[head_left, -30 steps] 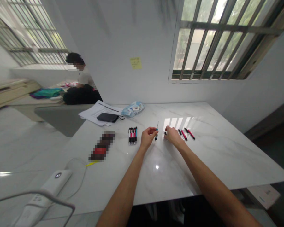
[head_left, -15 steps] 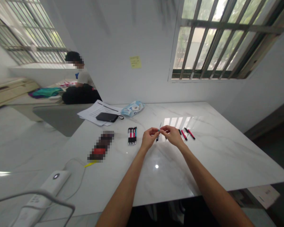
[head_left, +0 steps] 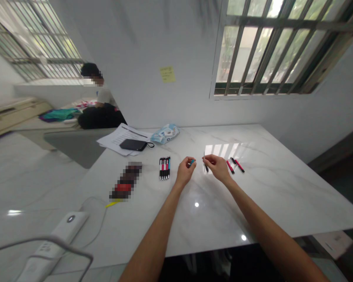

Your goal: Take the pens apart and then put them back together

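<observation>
My left hand point(head_left: 184, 171) is closed in a pinch around a short blue pen barrel point(head_left: 192, 162), partly covered by the fingers. A hand's width to the right, my right hand point(head_left: 217, 167) pinches a thin pen refill point(head_left: 204, 156) that stands nearly upright. Just below those fingertips shows a black pen piece point(head_left: 206, 168); whether it is held or lies on the table I cannot tell. Left of my hands, several pens point(head_left: 164, 168) lie side by side in a row. Right of my right hand are red pen barrels point(head_left: 230, 167) and a small black piece point(head_left: 233, 160).
The white marble-patterned table point(head_left: 211, 219) carries a black pouch point(head_left: 133, 145) on papers point(head_left: 111, 141), a blue-and-white packet point(head_left: 165, 134) and a blurred-out dark item point(head_left: 126, 181). A white power strip point(head_left: 55, 243) with cables is at lower left. Another person point(head_left: 102, 102) sits beyond the partition.
My hands, together before, have come apart. The blue barrel is now off to the left in my left hand, while the thin refill has moved right with my right hand.
</observation>
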The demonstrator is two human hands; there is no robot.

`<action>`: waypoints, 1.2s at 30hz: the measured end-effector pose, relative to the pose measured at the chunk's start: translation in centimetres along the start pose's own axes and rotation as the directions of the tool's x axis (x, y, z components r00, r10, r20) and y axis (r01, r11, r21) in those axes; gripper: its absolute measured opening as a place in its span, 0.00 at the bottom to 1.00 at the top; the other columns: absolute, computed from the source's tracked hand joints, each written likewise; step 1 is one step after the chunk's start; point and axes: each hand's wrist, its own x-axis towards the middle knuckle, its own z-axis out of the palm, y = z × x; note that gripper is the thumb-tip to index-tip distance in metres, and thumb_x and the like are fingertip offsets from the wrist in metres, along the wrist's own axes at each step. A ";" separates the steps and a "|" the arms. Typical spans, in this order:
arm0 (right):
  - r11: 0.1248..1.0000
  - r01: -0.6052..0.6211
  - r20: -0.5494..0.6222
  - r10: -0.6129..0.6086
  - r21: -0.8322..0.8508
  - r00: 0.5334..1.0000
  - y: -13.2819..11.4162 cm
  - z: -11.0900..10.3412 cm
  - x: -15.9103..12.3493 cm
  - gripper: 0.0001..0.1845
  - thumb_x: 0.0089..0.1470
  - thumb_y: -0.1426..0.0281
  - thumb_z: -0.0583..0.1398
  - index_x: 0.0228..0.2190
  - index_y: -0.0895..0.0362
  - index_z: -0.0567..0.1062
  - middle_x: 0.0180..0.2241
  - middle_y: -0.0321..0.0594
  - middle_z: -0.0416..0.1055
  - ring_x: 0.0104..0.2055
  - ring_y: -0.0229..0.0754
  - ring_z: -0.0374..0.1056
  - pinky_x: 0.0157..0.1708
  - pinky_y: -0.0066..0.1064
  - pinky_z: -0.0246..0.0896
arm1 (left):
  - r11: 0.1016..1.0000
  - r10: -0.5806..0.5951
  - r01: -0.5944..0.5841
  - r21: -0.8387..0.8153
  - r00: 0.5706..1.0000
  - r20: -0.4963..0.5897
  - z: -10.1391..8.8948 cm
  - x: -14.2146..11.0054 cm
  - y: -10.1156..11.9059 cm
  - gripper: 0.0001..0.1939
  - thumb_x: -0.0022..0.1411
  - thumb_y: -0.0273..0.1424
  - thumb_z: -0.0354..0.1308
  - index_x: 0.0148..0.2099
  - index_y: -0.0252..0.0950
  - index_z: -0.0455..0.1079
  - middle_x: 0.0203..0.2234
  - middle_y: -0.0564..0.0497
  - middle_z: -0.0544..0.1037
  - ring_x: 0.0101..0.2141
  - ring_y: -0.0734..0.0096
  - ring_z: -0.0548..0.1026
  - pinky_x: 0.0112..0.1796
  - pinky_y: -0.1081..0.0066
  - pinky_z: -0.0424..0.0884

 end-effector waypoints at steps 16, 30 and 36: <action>0.944 0.040 0.182 0.022 -0.326 0.983 -0.7 0.2 -2.4 0.06 0.57 0.71 0.65 0.38 0.54 0.81 0.29 0.36 0.80 0.31 0.39 0.75 0.35 0.28 0.67 | 0.997 -0.048 0.046 -0.069 0.998 -0.028 -0.2 -0.3 0.5 0.21 0.55 0.38 0.68 0.49 0.37 0.72 0.34 0.50 0.80 0.31 0.73 0.75 0.34 0.74 0.70; 0.747 -0.114 0.084 0.222 -0.655 0.971 1.6 -2.2 -1.0 0.06 0.58 0.71 0.64 0.38 0.54 0.81 0.32 0.42 0.81 0.37 0.44 0.77 0.38 0.29 0.64 | 0.707 -0.125 0.000 0.707 0.984 0.125 1.8 -0.3 1.3 0.06 0.57 0.31 0.63 0.38 0.43 0.80 0.33 0.48 0.83 0.37 0.58 0.79 0.40 0.66 0.70; 0.718 -0.131 0.100 0.270 -0.683 0.958 1.8 -1.7 -1.2 0.07 0.59 0.71 0.64 0.39 0.55 0.81 0.33 0.44 0.82 0.36 0.46 0.77 0.37 0.30 0.63 | 0.662 -0.133 0.039 0.748 0.989 0.066 3.5 0.3 1.1 0.06 0.58 0.32 0.63 0.39 0.43 0.79 0.35 0.47 0.84 0.38 0.57 0.79 0.39 0.67 0.69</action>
